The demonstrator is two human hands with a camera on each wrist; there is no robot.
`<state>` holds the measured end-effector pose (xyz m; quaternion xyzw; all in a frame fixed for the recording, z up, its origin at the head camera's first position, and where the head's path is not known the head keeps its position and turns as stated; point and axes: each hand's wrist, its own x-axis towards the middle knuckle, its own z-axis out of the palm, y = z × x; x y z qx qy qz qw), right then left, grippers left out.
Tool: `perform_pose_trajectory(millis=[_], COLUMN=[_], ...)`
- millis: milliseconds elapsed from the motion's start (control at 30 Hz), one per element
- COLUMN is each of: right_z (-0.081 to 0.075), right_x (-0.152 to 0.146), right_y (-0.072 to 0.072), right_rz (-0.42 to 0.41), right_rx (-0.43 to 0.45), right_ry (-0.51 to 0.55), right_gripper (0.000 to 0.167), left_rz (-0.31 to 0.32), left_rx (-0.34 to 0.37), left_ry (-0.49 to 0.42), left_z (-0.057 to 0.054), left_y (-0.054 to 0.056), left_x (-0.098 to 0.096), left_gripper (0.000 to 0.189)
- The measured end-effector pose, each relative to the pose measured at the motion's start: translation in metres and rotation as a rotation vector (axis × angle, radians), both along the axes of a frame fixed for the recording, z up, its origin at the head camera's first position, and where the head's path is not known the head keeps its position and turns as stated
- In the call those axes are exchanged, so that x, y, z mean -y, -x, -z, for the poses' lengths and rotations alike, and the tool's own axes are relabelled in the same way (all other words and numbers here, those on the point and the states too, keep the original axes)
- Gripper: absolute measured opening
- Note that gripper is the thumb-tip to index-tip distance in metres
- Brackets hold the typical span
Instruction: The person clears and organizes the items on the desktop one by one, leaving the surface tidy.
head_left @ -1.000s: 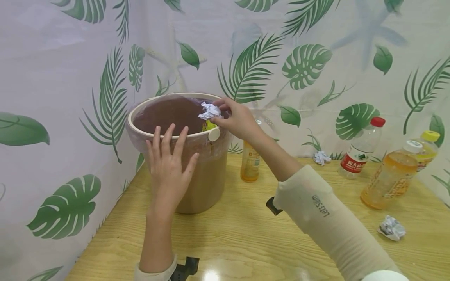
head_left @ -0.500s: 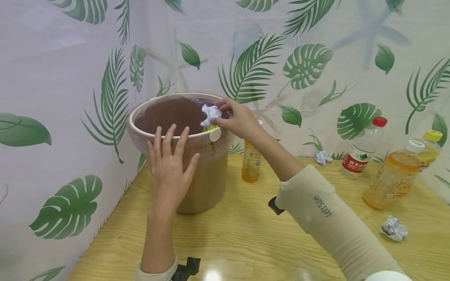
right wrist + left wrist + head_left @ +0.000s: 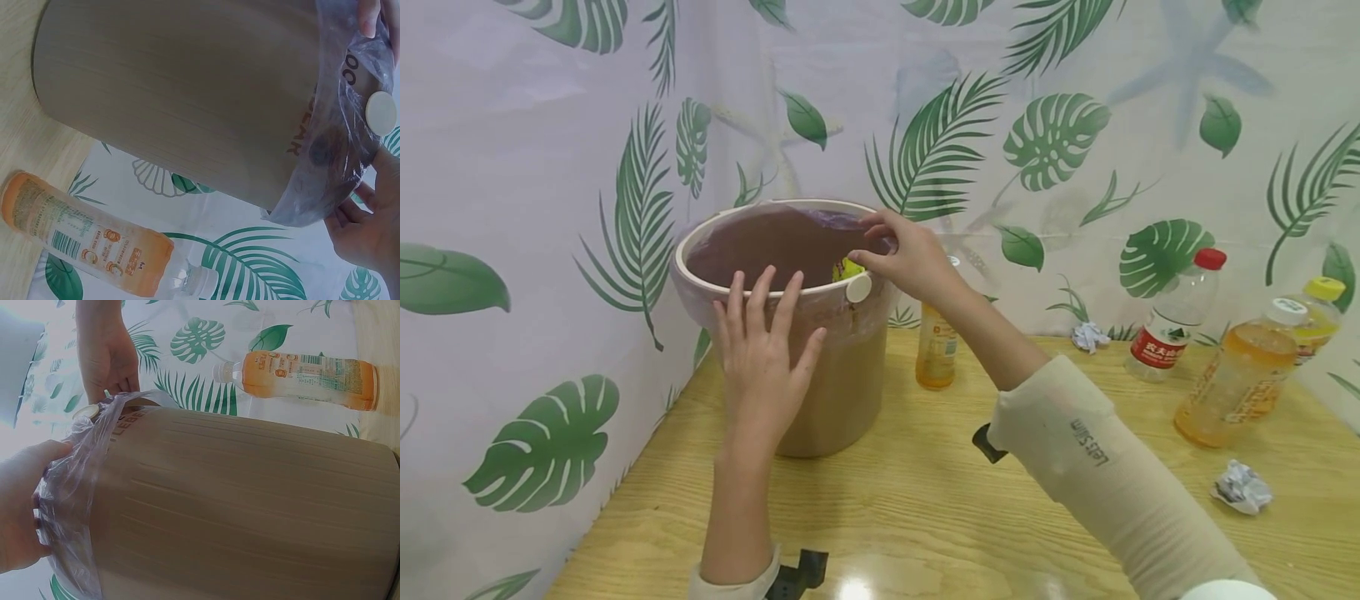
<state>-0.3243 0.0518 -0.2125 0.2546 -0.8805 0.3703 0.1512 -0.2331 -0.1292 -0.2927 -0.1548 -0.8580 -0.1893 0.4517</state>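
Observation:
A brown trash can (image 3: 838,383) with a cream rim stands on the table, lined with a clear plastic bag (image 3: 78,519). My left hand (image 3: 758,354) rests on the near rim, its fingers spread and straight over the bag. My right hand (image 3: 910,258) hangs at the right side of the rim, thumb and fingers parted with nothing between them. Just inside the can by its fingertips shows a yellow-green wrapper (image 3: 848,268). The can's bottom is hidden in the head view. In the right wrist view the right hand (image 3: 369,219) is right at the bag's edge.
An orange-labelled bottle (image 3: 936,350) stands right behind the can. To the right are a red-capped bottle (image 3: 1172,321), a white-capped bottle (image 3: 1236,379), a yellow-capped bottle (image 3: 1321,304) and crumpled paper balls, one near (image 3: 1242,487) and one far (image 3: 1088,337). Leaf-patterned cloth backs the table.
My right hand has let go of a crumpled paper ball, which dropped into the trash can out of sight. The left hand has stayed on the rim.

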Motion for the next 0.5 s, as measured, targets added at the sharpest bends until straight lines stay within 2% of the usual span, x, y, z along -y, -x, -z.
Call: perform_pose_trajectory(millis=[333, 500], right_z=[0.002, 0.005], right_x=[-0.019, -0.037], right_y=[-0.013, -0.026], right_rz=[-0.031, -0.003], right_rx=[-0.068, -0.106], right_ry=[0.044, 0.043], right_gripper=[0.045, 0.047], left_rz=[-0.001, 0.006], left_rx=[-0.003, -0.002], left_ry=[-0.008, -0.018], left_z=[0.0, 0.001], left_y=[0.0, 0.001], left_x=[0.0, 0.0], left_gripper=[0.058, 0.058])
